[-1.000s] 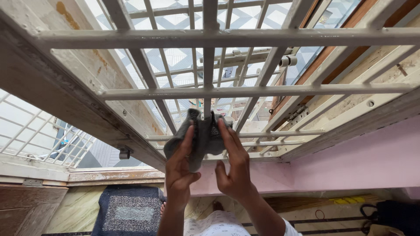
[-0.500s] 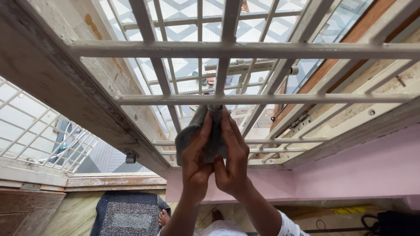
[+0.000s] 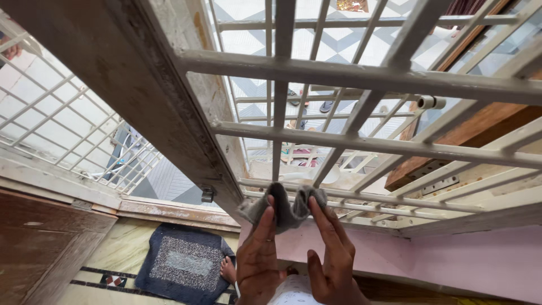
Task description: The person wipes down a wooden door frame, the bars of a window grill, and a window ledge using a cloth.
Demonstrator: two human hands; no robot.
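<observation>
From the head camera, you look down past a white-painted metal window grille of crossed bars (image 3: 361, 76) towards your own two hands, raised at the bottom middle of the view; between them you hold a small, crumpled grey cloth (image 3: 282, 206), bunched into two humps and pressed against the lowest horizontal bars of the grille, just right of the worn, chipped wooden window frame (image 3: 152, 96) that slants across the left half of the picture; your left hand (image 3: 257, 257) has its fingers straight and close together, flat against the left fold of the cloth, with the thumb tucked behind where you cannot see it; your right hand (image 3: 333, 254) has its fingers stretched up along the right fold, the thumb spread out to the side, so it presses the cloth rather than closing round it; the two hands are near each other but not touching; below them runs a pale pink wall ledge (image 3: 451, 262); on the marble floor to the lower left lies a dark blue rectangular mat with a grey speckled centre (image 3: 180, 262), and a bare foot (image 3: 228, 271) rests at its right edge; a brown wooden panel (image 3: 39, 243) fills the lower left corner.
</observation>
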